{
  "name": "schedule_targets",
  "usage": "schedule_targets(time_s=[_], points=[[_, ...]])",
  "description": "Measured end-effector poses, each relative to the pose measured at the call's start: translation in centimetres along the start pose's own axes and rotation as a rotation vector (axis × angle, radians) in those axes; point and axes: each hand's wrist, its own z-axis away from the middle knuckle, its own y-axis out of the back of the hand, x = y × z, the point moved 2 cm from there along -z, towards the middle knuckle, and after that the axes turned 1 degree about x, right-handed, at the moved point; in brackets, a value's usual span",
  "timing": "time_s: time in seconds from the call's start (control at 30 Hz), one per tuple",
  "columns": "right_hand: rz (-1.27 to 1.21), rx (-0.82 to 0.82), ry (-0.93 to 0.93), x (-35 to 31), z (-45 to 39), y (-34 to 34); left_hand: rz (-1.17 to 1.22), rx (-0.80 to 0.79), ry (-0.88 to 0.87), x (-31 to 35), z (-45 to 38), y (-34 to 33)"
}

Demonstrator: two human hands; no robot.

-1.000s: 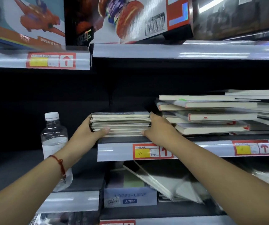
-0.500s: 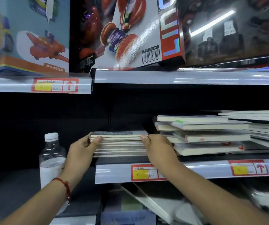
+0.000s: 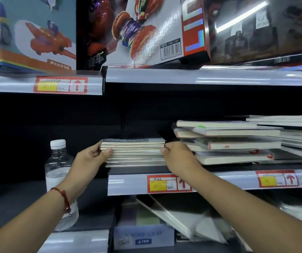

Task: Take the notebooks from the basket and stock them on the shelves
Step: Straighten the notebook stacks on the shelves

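A stack of thin notebooks [image 3: 135,152] lies flat on the middle shelf [image 3: 219,181], near its left end. My left hand [image 3: 90,159] grips the stack's left edge, thumb on the front and fingers curled behind. My right hand [image 3: 179,157] holds the right edge, fingers curled round it. To the right sits an uneven pile of thicker notebooks [image 3: 226,141], close beside my right hand. The basket is out of view.
A clear water bottle [image 3: 59,172] stands on the lower left shelf, right by my left wrist. Toy boxes [image 3: 146,33] fill the top shelf. Below the middle shelf lie tilted plastic-wrapped packs [image 3: 179,221] and a blue-labelled box [image 3: 143,236].
The view has tilted upward, so the shelves sit lower in frame. Both hands have stayed on the stack's ends, shifting slightly higher along its edges. The stack looks squared up.
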Motion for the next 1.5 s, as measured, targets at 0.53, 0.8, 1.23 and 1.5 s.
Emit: schedule_targets(time_s=[0.53, 0.8, 1.23, 1.5], points=[[-0.819, -0.159, -0.400, -3.0, -0.6, 0.5, 0.596, 0.046, 0.435, 2.5, -1.7, -2.7], [-0.623, -0.016, -0.386, -1.7, -1.0, -0.6, 0.453, -0.016, 0.401, 2.4, -1.2, -4.0], [-0.714, -0.049, -0.438, -1.7, -1.3, -0.6, 0.349, 0.077, 0.290, 2.3, -1.0, -4.7], [-0.764, -0.013, -0.468, -1.6, -1.9, -0.7, -0.003, -0.028, 0.139, 2.0, -0.9, -4.7]])
